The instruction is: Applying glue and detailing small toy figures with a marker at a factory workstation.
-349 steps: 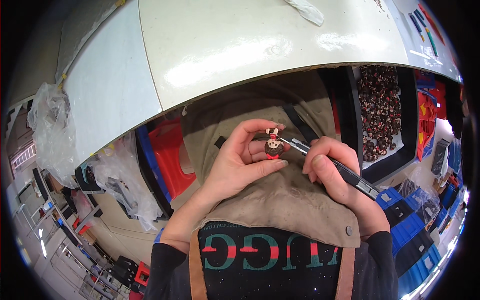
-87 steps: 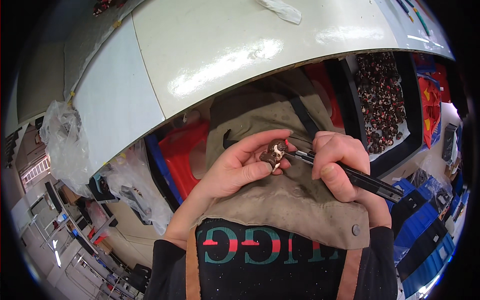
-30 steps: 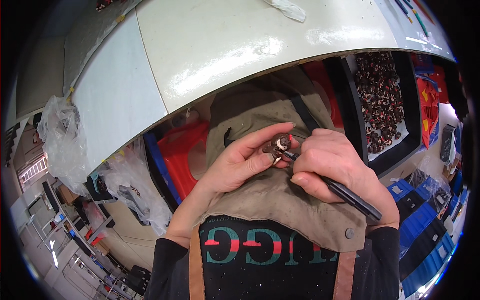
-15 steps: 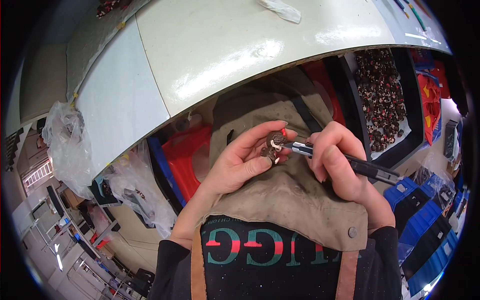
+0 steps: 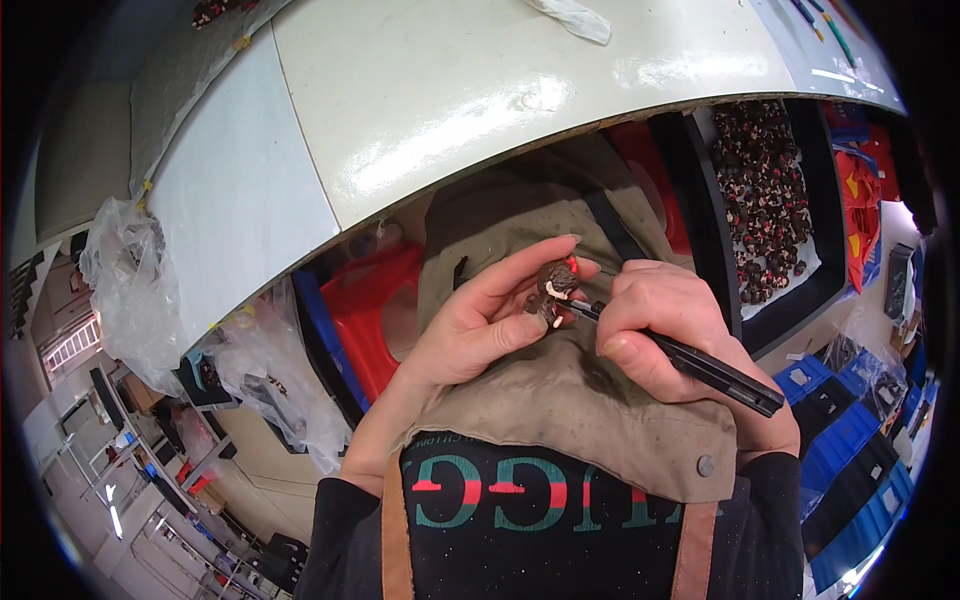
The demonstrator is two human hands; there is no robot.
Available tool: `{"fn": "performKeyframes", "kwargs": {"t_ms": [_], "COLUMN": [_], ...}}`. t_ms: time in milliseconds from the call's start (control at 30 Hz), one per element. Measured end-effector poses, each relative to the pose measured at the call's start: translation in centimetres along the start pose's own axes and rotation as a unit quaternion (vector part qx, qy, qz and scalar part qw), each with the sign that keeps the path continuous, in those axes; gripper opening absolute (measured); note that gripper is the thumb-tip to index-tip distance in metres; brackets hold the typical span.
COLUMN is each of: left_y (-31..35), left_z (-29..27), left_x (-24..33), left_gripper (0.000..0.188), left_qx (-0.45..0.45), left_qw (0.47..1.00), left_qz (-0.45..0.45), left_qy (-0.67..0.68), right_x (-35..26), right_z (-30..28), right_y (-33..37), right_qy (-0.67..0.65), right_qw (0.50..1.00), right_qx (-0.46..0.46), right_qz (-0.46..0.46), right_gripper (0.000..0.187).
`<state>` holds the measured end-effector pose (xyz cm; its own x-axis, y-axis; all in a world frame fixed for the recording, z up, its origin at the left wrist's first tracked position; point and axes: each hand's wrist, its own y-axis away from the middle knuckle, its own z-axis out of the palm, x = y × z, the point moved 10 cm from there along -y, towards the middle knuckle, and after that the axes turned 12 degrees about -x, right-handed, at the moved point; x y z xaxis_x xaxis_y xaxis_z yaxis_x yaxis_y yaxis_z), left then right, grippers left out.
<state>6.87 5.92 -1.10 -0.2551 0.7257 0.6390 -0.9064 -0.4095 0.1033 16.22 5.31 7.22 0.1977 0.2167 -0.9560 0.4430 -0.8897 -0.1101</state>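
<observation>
Between the thumb and fingers of my left hand is a small dark brown figurine with pale and red parts. My right hand is wrapped round a black utility knife, its handle slanting down to the right. The knife's front end touches or nearly touches the figurine's pale part; the exact contact is too small to tell. Both hands are above the brown apron on my lap.
Ahead is a pale tabletop with a crumpled white tissue. At right, a black tray holds many similar figurines, near stacked blue bins. A red stool and plastic bags are at left.
My right hand has rolled over and shifted slightly left, and the knife now points more steeply up at the figurine. The figurine has turned a little in my left hand.
</observation>
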Motion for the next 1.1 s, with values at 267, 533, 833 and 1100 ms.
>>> {"fn": "performKeyframes", "kwargs": {"t_ms": [267, 533, 833, 1100], "left_y": [-0.1, 0.0, 1.0, 1.6], "left_z": [0.0, -0.3, -0.7, 0.4], "left_x": [0.2, 0.6, 2.0, 5.2], "left_gripper": [0.059, 0.056, 0.054, 0.047], "left_qx": [0.0, 0.006, 0.04, 0.078], "left_qw": [1.0, 0.999, 0.969, 0.839], "left_qz": [-0.004, 0.031, 0.105, 0.208], "left_qy": [-0.006, -0.025, -0.219, -0.497], "right_x": [-0.3, 0.1, 3.3, 4.7], "right_z": [0.1, 0.5, 1.5, 2.5], "right_y": [-0.2, 0.0, 1.6, 1.9], "right_qy": [0.016, 0.025, -0.182, -0.313], "right_qw": [1.0, 1.0, 0.973, 0.925], "right_qx": [-0.01, 0.002, 0.054, 0.08], "right_qz": [-0.011, -0.018, 0.128, 0.199], "right_gripper": [0.011, 0.019, 0.028, 0.027]}}
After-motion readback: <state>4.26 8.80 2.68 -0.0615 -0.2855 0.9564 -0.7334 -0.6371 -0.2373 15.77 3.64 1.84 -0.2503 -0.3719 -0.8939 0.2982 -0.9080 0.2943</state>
